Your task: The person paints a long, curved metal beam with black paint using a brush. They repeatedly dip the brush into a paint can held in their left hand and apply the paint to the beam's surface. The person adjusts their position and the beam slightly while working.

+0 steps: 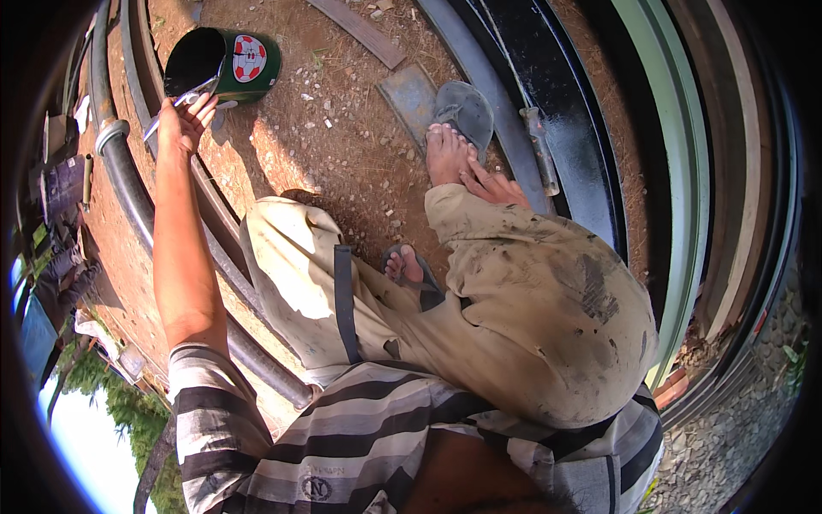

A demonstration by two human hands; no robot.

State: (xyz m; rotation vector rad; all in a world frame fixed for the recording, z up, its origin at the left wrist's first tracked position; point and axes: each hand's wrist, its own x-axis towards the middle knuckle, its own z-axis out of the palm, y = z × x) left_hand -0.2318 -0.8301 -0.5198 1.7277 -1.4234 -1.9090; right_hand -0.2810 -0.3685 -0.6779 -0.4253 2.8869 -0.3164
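Observation:
My left hand (pixel 186 123) is stretched out at the upper left, with a slim metallic object (pixel 196 92) between thumb and fingers; its exact kind cannot be told. Just beyond lies a dark green bucket (pixel 266 72) on its side, bearing a red and white football picture. Near my bare foot (pixel 447 154), my right hand (pixel 498 188) has its fingers apart, fingertips against the foot's side. That foot rests partly on a grey rubber sandal (pixel 472 109). A tool with a worn, paint-stained handle (pixel 542 157) lies on the dark metal at the right.
Black-painted metal lengths (pixel 581 128) and a pale green beam (pixel 690 148) run along the right. A dark pipe (pixel 128 173) curves past on the left. A flat metal plate (pixel 408 96) and a wooden board (pixel 363 29) lie on reddish dirt ahead.

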